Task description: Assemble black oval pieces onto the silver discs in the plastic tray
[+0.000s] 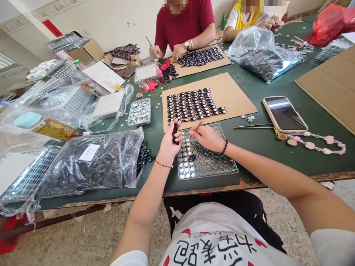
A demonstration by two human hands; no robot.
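Note:
My left hand (169, 142) grips a small black oval piece (175, 132) just over the left edge of a clear plastic tray (219, 166) with round cells, some of them filled with shiny discs. My right hand (208, 138) pinches a thin brown stick (198, 126) above the same tray, its tip pointing toward the black piece. One black oval (192, 158) lies in the tray. Beyond my hands a cardboard sheet (235, 96) carries several rows of finished black ovals (194, 104).
A plastic bag of black pieces (94, 162) lies at left, and a small box of silver discs (139, 112) behind it. A phone (284, 113) with a bead strap (316, 142) and metal tweezers (253, 127) sit at right. Two other people work at the far side.

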